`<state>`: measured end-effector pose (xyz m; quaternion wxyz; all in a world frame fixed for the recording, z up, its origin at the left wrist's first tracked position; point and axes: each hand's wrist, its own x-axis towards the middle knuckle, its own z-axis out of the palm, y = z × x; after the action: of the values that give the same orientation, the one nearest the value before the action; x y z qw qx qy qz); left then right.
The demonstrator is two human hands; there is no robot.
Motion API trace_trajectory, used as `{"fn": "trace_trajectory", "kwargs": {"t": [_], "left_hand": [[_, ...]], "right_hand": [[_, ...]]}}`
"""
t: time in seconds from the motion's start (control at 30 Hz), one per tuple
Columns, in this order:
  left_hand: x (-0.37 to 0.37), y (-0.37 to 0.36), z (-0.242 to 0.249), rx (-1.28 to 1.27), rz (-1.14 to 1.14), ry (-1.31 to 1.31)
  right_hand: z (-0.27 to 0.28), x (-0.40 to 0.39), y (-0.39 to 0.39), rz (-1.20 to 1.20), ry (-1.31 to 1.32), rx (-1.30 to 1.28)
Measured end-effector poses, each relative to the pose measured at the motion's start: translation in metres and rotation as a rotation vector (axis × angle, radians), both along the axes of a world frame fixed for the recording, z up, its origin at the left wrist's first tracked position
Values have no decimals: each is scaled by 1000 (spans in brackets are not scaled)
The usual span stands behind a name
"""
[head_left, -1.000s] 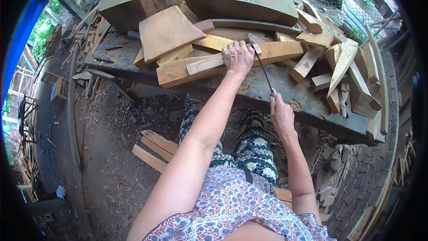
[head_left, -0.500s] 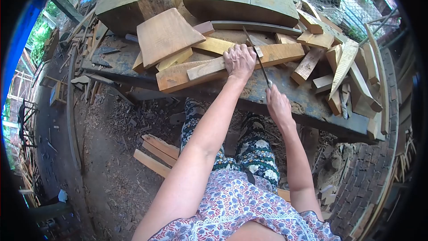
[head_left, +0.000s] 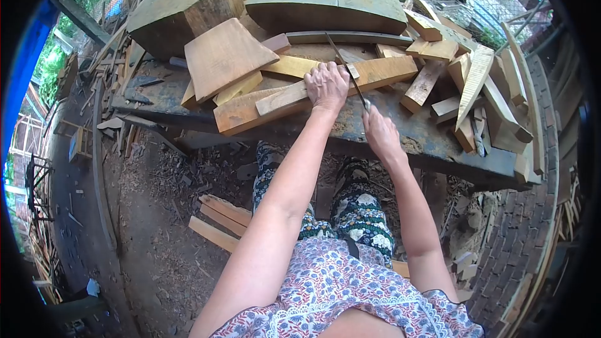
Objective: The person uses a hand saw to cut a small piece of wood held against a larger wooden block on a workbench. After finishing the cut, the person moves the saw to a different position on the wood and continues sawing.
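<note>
My left hand (head_left: 327,86) is closed over a narrow light wooden strip (head_left: 282,100), pressing it onto a longer, thicker orange-brown board (head_left: 388,72). The strip's short end shows just right of my knuckles. In my right hand (head_left: 382,133) is the handle of a saw (head_left: 346,67), mostly hidden by the fingers. Its long dark blade is seen almost edge-on, crosses the strip close beside my left hand and points away from me. Teeth and depth of any cut cannot be made out.
The dark workbench (head_left: 350,126) also bears a trapezoid wooden slab (head_left: 228,56), a big wood block (head_left: 181,12) and a long curved block (head_left: 325,1). Several offcuts (head_left: 422,84) pile up at the right. Wooden strips (head_left: 216,225) lie on the littered ground.
My right hand and the saw have moved slightly forward, away from my body. My left hand stays on the strip. The whole view has shifted a little.
</note>
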<state>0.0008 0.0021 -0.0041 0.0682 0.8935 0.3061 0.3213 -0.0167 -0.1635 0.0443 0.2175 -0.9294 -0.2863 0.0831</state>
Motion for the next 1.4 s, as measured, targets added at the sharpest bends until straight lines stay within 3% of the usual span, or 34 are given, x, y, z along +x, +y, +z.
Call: {"fn": "trace_trajectory", "kwargs": {"t": [0.13, 0.4, 0.67, 0.9, 1.13, 1.4], "left_hand": [[2, 1, 0, 26, 21, -9], [0, 1, 1, 47, 21, -9], [0, 0, 1, 36, 28, -16], [-1, 0, 3, 11, 13, -27], [-1, -1, -1, 29, 16, -34], [-1, 2, -1, 63, 14, -79]], "right_hand": [[-8, -18, -25, -12, 28, -43], [-6, 29, 33, 32, -30, -18], [-4, -9, -19, -21, 31, -75], [-4, 39, 43, 50, -19, -61], [-8, 2, -3, -7, 44, -75], [-5, 44, 51, 65, -31, -77]]}}
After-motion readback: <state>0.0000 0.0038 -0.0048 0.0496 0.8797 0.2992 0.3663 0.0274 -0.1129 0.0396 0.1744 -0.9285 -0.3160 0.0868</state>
